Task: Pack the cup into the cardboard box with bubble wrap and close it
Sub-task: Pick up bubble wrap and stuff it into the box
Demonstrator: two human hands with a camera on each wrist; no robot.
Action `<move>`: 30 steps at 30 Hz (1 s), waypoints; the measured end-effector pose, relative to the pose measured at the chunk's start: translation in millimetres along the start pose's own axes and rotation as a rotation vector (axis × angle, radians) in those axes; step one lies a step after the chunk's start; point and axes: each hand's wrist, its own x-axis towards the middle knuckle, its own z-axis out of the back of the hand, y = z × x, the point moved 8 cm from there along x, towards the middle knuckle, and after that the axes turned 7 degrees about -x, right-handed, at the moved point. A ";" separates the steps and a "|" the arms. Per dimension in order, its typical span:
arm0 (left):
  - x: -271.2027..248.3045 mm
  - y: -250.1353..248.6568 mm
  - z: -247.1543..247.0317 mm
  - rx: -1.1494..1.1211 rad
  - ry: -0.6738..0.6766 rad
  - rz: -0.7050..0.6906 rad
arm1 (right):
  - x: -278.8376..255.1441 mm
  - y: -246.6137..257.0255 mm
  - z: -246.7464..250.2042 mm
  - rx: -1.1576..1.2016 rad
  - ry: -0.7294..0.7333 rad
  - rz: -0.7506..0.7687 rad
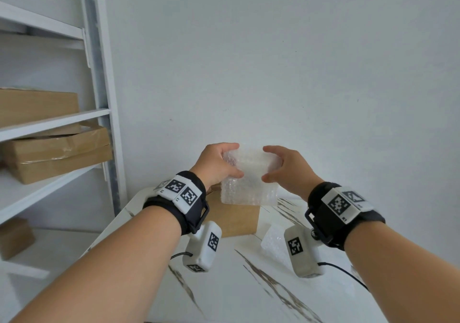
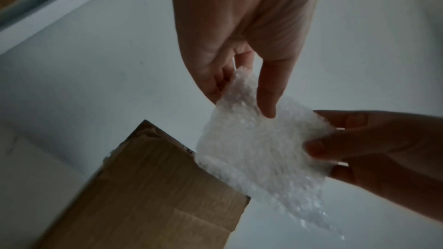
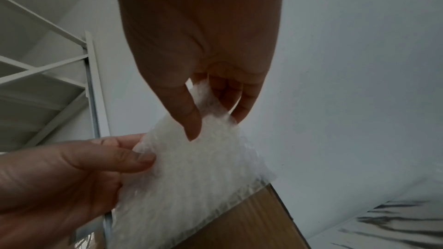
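Note:
A sheet of white bubble wrap [image 1: 249, 175] hangs upright in the air above the brown cardboard box [image 1: 236, 219] at the far end of the table. My left hand [image 1: 219, 164] pinches its left edge between thumb and fingers. My right hand [image 1: 286, 167] pinches its right edge the same way. In the left wrist view the bubble wrap [image 2: 261, 149] dips toward the box [image 2: 155, 196], whose flap stands up. The right wrist view shows the bubble wrap [image 3: 191, 177] over the box [image 3: 254, 222]. No cup is visible in any view.
A second piece of bubble wrap [image 1: 272, 243] lies on the marble-patterned table [image 1: 236, 292] to the right of the box. White shelving [image 1: 99, 98] with several cardboard boxes [image 1: 57, 153] stands to the left. A plain wall rises right behind the table.

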 end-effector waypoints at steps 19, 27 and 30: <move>-1.5 -13.3 -4.5 0.349 -0.026 -0.183 | -6.0 21.9 15.0 0.058 -0.195 0.133; 4.9 3.5 10.0 0.080 -0.142 0.031 | -11.7 37.2 19.9 -0.018 -0.359 0.242; 6.6 12.9 10.0 -0.034 -0.162 0.136 | -13.5 48.7 11.7 -0.126 -0.386 0.371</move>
